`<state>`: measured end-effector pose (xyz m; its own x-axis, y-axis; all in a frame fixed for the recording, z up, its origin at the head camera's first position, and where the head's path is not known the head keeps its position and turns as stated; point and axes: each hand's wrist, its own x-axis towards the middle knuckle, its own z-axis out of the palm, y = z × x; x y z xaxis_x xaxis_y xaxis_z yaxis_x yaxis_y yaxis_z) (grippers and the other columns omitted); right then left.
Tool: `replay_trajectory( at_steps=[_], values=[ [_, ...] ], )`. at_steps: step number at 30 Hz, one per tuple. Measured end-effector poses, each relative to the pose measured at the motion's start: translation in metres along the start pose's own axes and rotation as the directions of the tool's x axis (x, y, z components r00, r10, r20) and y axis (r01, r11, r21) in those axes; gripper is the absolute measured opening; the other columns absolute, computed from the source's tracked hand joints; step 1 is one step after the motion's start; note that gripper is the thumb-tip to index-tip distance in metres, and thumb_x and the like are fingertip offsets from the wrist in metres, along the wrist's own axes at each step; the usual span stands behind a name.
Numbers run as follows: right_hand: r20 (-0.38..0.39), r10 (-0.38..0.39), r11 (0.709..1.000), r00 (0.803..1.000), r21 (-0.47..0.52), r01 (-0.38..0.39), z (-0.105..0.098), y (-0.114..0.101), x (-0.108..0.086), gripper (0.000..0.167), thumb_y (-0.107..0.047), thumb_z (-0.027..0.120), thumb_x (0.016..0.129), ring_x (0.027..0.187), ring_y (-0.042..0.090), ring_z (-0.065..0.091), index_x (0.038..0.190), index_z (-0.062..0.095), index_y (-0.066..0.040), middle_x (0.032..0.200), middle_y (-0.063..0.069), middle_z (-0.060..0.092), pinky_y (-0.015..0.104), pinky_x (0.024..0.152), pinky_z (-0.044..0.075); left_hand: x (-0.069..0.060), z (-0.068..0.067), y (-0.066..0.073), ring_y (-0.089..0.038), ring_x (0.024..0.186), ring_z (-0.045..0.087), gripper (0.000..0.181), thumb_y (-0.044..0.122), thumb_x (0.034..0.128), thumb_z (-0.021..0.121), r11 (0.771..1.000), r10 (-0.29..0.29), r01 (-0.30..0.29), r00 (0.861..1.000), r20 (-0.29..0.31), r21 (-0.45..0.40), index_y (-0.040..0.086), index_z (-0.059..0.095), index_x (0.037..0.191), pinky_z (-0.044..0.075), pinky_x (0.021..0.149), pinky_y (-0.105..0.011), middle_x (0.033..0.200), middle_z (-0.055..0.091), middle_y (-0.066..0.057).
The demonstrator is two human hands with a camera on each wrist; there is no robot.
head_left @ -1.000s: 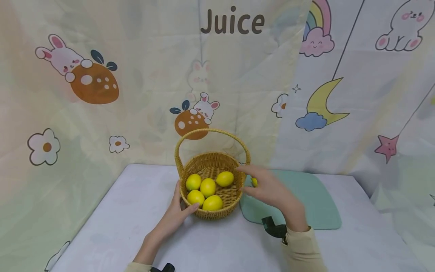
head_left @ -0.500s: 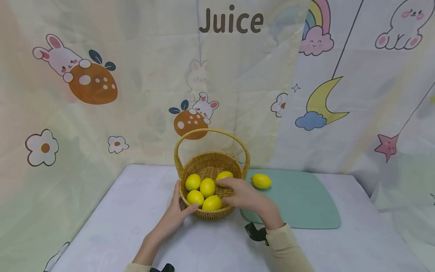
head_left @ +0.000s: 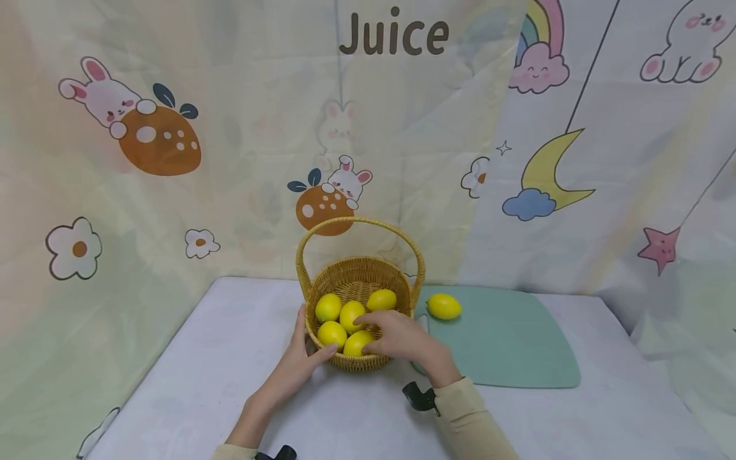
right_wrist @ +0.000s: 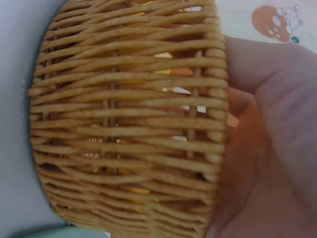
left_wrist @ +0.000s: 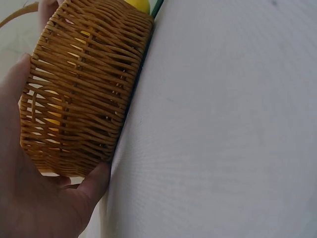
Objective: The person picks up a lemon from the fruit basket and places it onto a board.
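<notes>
A yellow wicker basket [head_left: 359,364] with a tall arched handle stands on the table, holding several yellow lemons [head_left: 328,307]. My left hand [head_left: 293,364] holds the basket's left side, thumb at the front rim; in the left wrist view that hand [left_wrist: 39,198] spans the woven wall. Inside the basket, my right hand [head_left: 402,337] has its spread fingers and thumb around the right side of the front lemon [head_left: 356,343]. Firm contact there cannot be seen, since in the right wrist view the woven wall hides the fingertips of the right hand [right_wrist: 267,124].
One more lemon [head_left: 444,306] lies on a pale green cutting board [head_left: 512,345] right of the basket. White cloth covers the table [head_left: 241,332]. A printed curtain [head_left: 247,140] hangs close behind the basket.
My right hand has come left from above the board, over the basket's right rim, and down to the front lemon. The lemon on the board is now uncovered. My left hand stays put.
</notes>
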<state>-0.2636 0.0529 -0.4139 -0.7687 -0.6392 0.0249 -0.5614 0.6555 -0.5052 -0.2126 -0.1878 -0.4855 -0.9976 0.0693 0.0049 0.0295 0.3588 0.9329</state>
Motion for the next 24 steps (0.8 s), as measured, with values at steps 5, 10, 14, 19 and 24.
replay_trajectory(
  at_steps=[5, 10, 14, 19, 24],
  values=[
    [0.019, 0.036, 0.997, 0.999, -0.069, -0.035, 0.005, 0.001, 0.005, 0.043, -0.029, 0.079, 0.084, 0.101, 0.014, 0.063, 0.126, 0.070, -0.026, 0.125, -0.008, 0.069, 0.041, 0.087, 0.052, 0.000, 0.001, 0.000, -0.029, 0.156, 0.007, 0.106, 0.055, 0.0883, 0.068, 1.000, -0.009, 0.009, 1.000, -0.003, -0.010, 0.052, -0.018, 0.150, 0.013, 0.121, -0.064, 0.169, -0.001, 0.000],
    [0.074, 0.078, 0.995, 0.994, -0.075, -0.073, 0.007, 0.003, 0.010, 0.041, -0.032, 0.077, 0.086, 0.105, 0.013, 0.063, 0.126, 0.069, -0.034, 0.126, -0.012, 0.068, 0.050, 0.092, 0.048, 0.000, 0.004, -0.002, -0.029, 0.156, 0.008, 0.105, 0.054, 0.0884, 0.068, 1.000, -0.015, 0.015, 1.000, -0.006, -0.017, 0.052, -0.017, 0.150, 0.013, 0.121, -0.064, 0.169, 0.001, -0.001],
    [0.101, 0.077, 0.994, 0.992, -0.086, -0.068, 0.007, 0.002, 0.012, 0.040, -0.030, 0.075, 0.087, 0.095, 0.010, 0.061, 0.126, 0.069, -0.033, 0.122, -0.011, 0.069, 0.041, 0.086, 0.051, -0.001, 0.004, -0.002, -0.027, 0.156, 0.008, 0.105, 0.054, 0.0884, 0.068, 1.000, -0.003, 0.003, 1.000, -0.010, -0.017, 0.052, -0.017, 0.150, 0.012, 0.121, -0.065, 0.169, 0.002, -0.001],
    [0.091, 0.069, 0.993, 0.993, -0.104, -0.060, 0.007, 0.003, 0.015, 0.037, -0.029, 0.076, 0.086, 0.085, 0.009, 0.057, 0.123, 0.070, -0.029, 0.116, -0.010, 0.071, 0.035, 0.079, 0.050, -0.001, 0.003, 0.000, -0.026, 0.155, 0.010, 0.105, 0.054, 0.0880, 0.068, 1.000, 0.008, -0.008, 1.000, -0.017, -0.005, 0.052, -0.016, 0.150, 0.013, 0.120, -0.065, 0.168, 0.005, 0.000],
    [0.062, 0.040, 0.994, 0.997, -0.109, -0.033, 0.007, 0.005, 0.017, 0.036, -0.025, 0.077, 0.083, 0.083, 0.010, 0.056, 0.118, 0.072, -0.026, 0.113, -0.009, 0.070, 0.034, 0.076, 0.048, -0.002, 0.002, -0.001, -0.027, 0.155, 0.010, 0.104, 0.052, 0.0886, 0.069, 1.000, 0.018, -0.018, 1.000, -0.017, -0.008, 0.053, -0.016, 0.150, 0.014, 0.121, -0.064, 0.168, -0.001, 0.003]
  ],
)
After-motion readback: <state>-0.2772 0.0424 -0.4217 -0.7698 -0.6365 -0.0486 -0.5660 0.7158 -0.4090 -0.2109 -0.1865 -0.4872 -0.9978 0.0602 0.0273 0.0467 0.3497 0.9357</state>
